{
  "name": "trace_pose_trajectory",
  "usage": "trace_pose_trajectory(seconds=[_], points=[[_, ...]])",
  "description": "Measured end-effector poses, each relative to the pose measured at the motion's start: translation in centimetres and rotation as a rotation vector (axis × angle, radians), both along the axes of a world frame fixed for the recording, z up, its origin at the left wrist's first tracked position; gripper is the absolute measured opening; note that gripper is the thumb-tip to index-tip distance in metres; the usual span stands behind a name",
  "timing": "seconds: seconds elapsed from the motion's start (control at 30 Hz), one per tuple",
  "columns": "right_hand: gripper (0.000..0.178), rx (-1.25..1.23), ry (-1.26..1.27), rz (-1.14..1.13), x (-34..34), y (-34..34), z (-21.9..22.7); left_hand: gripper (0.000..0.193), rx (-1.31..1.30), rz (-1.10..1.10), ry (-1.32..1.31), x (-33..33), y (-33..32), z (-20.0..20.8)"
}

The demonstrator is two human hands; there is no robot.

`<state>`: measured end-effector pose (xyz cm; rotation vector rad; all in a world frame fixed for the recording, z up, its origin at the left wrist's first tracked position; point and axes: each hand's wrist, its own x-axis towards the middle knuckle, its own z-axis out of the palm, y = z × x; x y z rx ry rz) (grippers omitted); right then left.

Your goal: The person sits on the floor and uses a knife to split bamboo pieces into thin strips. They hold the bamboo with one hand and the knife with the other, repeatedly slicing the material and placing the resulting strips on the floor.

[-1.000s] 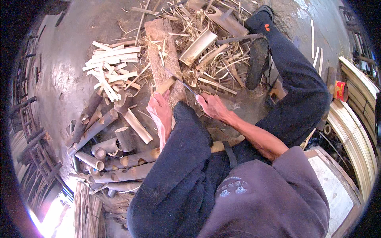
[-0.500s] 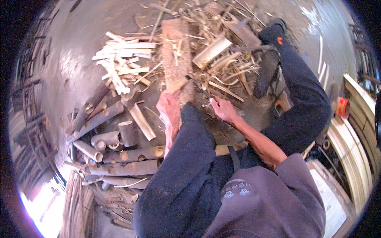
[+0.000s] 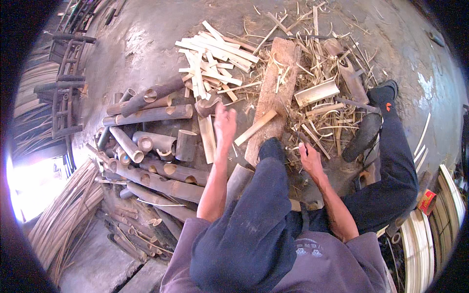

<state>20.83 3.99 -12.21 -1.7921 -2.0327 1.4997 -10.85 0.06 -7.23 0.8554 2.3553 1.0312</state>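
Observation:
My right hand [image 3: 312, 162] is closed around the handle of a knife [image 3: 293, 124], whose thin dark blade points away over the plank's right edge. A pale bamboo strip [image 3: 255, 127] lies slantwise across the worn wooden plank [image 3: 277, 66], touched by neither hand. To the left of the plank, my left hand [image 3: 225, 128] is raised with its fingers loosely apart and nothing seen in them. Beside it are a split bamboo piece [image 3: 207, 140] and a short curved bamboo offcut [image 3: 207, 105]. The near end of the plank lies by my dark-trousered knee.
A heap of pale bamboo strips [image 3: 215, 53] lies beyond my left hand. Cut bamboo tubes [image 3: 156, 117] are piled at the left. Curly shavings and a split bamboo half [image 3: 317, 93] cover the floor right of the plank. A red packet [image 3: 426, 201] sits far right.
My left hand has let go of the bamboo strip and moved left, off the plank. The strip now rests on the plank. My right hand still holds the knife. The whole view has shifted.

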Motion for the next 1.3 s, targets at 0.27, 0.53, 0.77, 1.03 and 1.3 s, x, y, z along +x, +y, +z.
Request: trace_pose_trajectory(seconds=[0.27,0.53,0.77,1.03,1.3], points=[[0.05,0.05,0.036,0.022,0.3,0.3,0.7,0.039,-0.078,-0.444,0.176,5.8,-1.4,-3.6],[0.05,0.049,0.081,0.015,-0.2,0.0,1.7,0.024,0.271,-0.156,-0.399,4.7,0.0,-1.6],[0.053,0.013,0.052,-0.035,-0.1,-0.1,2.8,0.028,0.69,0.186,-1.023,5.9,2.5,-0.8],[0.038,0.013,0.156,0.03,-1.6,-1.3,5.3,0.043,0.423,0.217,-0.568,8.5,2.3,1.9],[0.044,-0.007,0.241,-0.036,-4.0,-2.0,3.0,0.045,0.133,0.112,-0.139,11.5,2.1,3.1]])
